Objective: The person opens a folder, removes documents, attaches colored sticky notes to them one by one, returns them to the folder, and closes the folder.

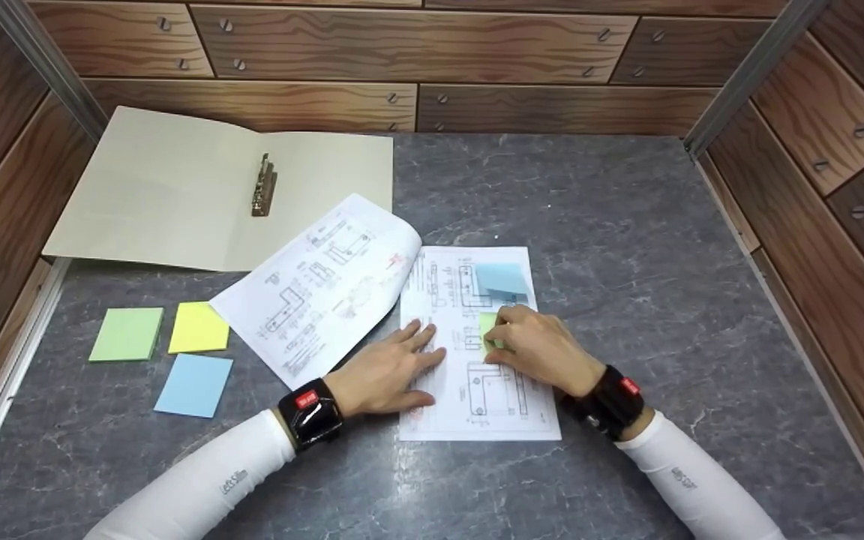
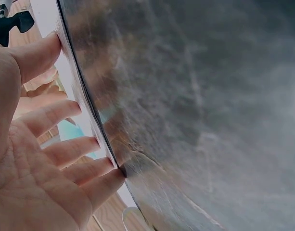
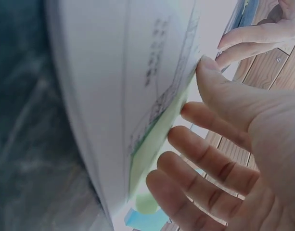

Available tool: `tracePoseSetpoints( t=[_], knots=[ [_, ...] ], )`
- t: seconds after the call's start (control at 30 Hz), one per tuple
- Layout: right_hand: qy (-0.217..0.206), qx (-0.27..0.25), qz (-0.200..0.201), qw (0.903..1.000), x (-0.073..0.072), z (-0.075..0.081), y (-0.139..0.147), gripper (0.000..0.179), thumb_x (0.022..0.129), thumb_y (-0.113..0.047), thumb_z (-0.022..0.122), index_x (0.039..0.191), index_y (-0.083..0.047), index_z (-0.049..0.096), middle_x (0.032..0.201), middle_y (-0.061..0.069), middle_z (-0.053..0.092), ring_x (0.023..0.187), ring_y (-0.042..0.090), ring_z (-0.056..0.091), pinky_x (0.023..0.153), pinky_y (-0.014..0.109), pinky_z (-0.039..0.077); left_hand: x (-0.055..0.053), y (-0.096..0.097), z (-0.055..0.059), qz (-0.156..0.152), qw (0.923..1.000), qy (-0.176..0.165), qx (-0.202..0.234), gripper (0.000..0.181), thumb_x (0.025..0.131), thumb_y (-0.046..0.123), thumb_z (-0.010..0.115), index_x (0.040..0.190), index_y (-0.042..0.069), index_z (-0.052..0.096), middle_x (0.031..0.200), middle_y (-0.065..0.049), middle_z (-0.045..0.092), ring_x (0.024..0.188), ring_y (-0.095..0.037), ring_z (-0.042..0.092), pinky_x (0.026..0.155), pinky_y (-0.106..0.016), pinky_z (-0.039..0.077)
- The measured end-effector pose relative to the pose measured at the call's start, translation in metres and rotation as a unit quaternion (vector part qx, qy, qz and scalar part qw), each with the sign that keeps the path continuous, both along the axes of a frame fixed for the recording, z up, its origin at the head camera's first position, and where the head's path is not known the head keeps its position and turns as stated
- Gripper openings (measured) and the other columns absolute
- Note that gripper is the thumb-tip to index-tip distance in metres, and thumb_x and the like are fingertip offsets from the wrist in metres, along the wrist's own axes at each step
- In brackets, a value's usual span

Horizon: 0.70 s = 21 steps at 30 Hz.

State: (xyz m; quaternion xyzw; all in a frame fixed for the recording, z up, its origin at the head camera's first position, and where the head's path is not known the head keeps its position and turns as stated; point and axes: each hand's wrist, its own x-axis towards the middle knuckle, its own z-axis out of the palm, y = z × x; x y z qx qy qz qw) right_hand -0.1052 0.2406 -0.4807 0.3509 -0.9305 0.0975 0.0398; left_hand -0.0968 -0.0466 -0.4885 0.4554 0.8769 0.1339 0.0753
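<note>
My left hand [image 1: 383, 371] lies flat with fingers spread on the left part of a printed drawing sheet [image 1: 439, 420]. On that sheet's right side, my right hand [image 1: 544, 349] presses a green sticky note [image 1: 487, 324] with its fingertips. In the right wrist view the green note [image 3: 154, 144] lies under the extended fingers, while the thumb touches near its end. A blue sticky note [image 1: 501, 279] sits above it on the sheet, its lower edge lifted. Left of this sheet, another drawing page [image 1: 327, 292] is turned over at an angle, its right side curled up.
A cream folder [image 1: 162, 187] lies open at the back left, with a metal clip [image 1: 263, 187] along its fold. At the left are green [image 1: 126, 334], yellow [image 1: 200, 328] and blue [image 1: 194, 385] sticky pads. Wood-patterned walls [image 1: 417, 45] enclose the grey marbled table [image 1: 597, 202].
</note>
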Motion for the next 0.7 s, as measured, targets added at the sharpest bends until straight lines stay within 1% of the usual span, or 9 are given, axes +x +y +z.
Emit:
tracePoseSetpoints(
  t=[0.2, 0.33, 0.43, 0.57, 0.7],
  knots=[
    [0.015, 0.013, 0.002, 0.9998, -0.0037, -0.0001, -0.0015, 0.042, 0.080, -0.039, 0.087, 0.111, -0.011, 0.079, 0.106, 0.005, 0.067, 0.088, 0.021, 0.058, 0.064, 0.032, 0.050, -0.0005, -0.0004, -0.0002, -0.004, 1.0000, -0.002, 0.006, 0.069, 0.094, 0.046, 0.074, 0.146, 0.005, 0.058, 0.155, -0.030, 0.042, 0.146, -0.048, 0.037, 0.123, -0.047, 0.032],
    [0.013, 0.024, 0.004, 0.9996, -0.0065, 0.0018, -0.0019, 0.046, 0.080, -0.041, 0.086, 0.113, -0.011, 0.077, 0.114, 0.006, 0.069, 0.098, 0.026, 0.060, 0.076, 0.038, 0.052, -0.0007, -0.0005, 0.0000, -0.003, 1.0000, -0.004, 0.006, 0.069, 0.094, 0.047, 0.074, 0.147, 0.005, 0.058, 0.156, -0.030, 0.042, 0.146, -0.048, 0.037, 0.122, -0.048, 0.033],
    [0.005, 0.026, 0.006, 0.9996, -0.0076, 0.0029, -0.0018, 0.047, 0.081, -0.040, 0.085, 0.116, -0.011, 0.076, 0.123, 0.008, 0.070, 0.106, 0.029, 0.061, 0.085, 0.042, 0.054, -0.0008, -0.0004, -0.0002, -0.001, 1.0000, -0.006, 0.005, 0.070, 0.094, 0.047, 0.074, 0.147, 0.005, 0.058, 0.156, -0.029, 0.042, 0.146, -0.047, 0.037, 0.122, -0.048, 0.034],
    [-0.013, 0.031, 0.002, 0.9994, -0.0079, 0.0037, -0.0018, 0.051, 0.082, -0.039, 0.084, 0.122, -0.010, 0.075, 0.135, 0.009, 0.068, 0.109, 0.031, 0.060, 0.089, 0.044, 0.053, -0.0009, 0.0000, -0.0005, -0.002, 1.0000, -0.003, 0.002, 0.070, 0.094, 0.047, 0.074, 0.147, 0.005, 0.057, 0.156, -0.029, 0.042, 0.146, -0.047, 0.037, 0.122, -0.048, 0.034],
    [-0.026, 0.034, -0.002, 0.9991, -0.0081, 0.0044, -0.0020, 0.054, 0.082, -0.040, 0.083, 0.125, -0.010, 0.074, 0.139, 0.009, 0.066, 0.109, 0.031, 0.060, 0.090, 0.045, 0.053, -0.0007, 0.0003, -0.0004, -0.001, 1.0000, -0.004, 0.001, 0.069, 0.094, 0.047, 0.074, 0.147, 0.005, 0.057, 0.156, -0.029, 0.041, 0.146, -0.047, 0.037, 0.121, -0.049, 0.034]
  ],
)
